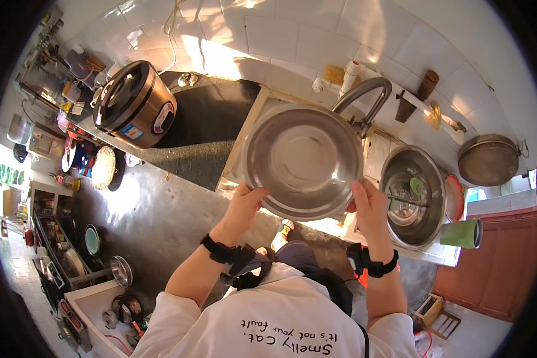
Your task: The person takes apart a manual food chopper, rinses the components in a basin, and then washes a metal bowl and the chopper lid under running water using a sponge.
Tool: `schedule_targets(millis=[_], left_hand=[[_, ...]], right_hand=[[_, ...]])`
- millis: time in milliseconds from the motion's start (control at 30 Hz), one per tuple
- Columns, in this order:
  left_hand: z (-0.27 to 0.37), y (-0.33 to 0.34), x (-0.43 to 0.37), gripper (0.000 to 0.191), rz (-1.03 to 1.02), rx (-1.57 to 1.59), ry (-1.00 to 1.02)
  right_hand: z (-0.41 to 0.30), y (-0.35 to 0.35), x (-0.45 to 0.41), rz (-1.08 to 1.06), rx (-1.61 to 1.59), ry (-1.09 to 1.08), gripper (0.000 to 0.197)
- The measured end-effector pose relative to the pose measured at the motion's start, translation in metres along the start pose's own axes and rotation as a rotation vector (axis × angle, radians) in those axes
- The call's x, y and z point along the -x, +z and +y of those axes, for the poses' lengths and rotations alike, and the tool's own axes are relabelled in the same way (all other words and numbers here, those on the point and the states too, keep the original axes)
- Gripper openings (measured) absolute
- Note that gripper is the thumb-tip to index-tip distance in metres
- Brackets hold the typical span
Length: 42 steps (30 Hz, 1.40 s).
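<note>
A wide stainless steel basin [302,156] is held between my two hands over the sink [270,107], below the curved metal faucet [362,89]. My left hand [246,203] pinches the basin's rim at the lower left, thumb on top. On the lower right of the same rim, my right hand [369,199] grips with its thumb inside and fingers beneath. The inside of the basin shows a wet-looking shine; whether it holds water I cannot tell. Much of the sink is hidden under it.
Right of the sink stands another metal basin [414,237] with dishes inside, beside a green cup [461,233]. A rice cooker [159,107] sits on the dark countertop [201,116] to the left. A round pan [487,160] hangs on the tiled wall.
</note>
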<state>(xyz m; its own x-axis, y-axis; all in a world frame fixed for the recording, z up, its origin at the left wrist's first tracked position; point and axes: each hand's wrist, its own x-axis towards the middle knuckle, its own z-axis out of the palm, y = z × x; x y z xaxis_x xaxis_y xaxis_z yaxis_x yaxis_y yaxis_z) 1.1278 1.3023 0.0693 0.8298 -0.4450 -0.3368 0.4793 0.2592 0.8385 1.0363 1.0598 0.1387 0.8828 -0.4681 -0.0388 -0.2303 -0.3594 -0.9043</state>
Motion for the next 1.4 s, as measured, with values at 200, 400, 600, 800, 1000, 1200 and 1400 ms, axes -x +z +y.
schedule_targets(millis=[200,400,600,800,1000,1200,1400], left_hand=[[0.03,-0.033,-0.049,0.042,0.116,-0.183,-0.092],[0.004,-0.031,-0.141,0.048,0.034,-0.36,-0.171],[-0.007,-0.005,-0.182,0.041,-0.03,-0.256,-0.298],[-0.008,0.012,-0.195,0.036,-0.1,-0.13,-0.323],[-0.021,-0.004,-0.203,0.029,-0.12,-0.105,-0.38],[-0.016,-0.01,-0.202,0.031,-0.076,-0.126,-0.379],[-0.011,0.0,-0.21,0.022,-0.053,-0.268,-0.376]], right_hand=[[-0.029,-0.003,-0.112,0.374,0.104,-0.542,0.034],[-0.059,0.021,-0.203,0.469,0.804,-0.654,0.034],[-0.057,0.017,-0.209,0.348,0.867,-0.572,0.026],[-0.06,0.019,-0.214,0.463,0.726,-0.54,0.023],[-0.056,0.016,-0.221,0.404,0.728,-0.531,0.024],[0.028,0.018,-0.201,0.742,0.132,-0.387,0.028],[0.057,0.046,-0.253,0.326,0.196,-0.347,0.023]])
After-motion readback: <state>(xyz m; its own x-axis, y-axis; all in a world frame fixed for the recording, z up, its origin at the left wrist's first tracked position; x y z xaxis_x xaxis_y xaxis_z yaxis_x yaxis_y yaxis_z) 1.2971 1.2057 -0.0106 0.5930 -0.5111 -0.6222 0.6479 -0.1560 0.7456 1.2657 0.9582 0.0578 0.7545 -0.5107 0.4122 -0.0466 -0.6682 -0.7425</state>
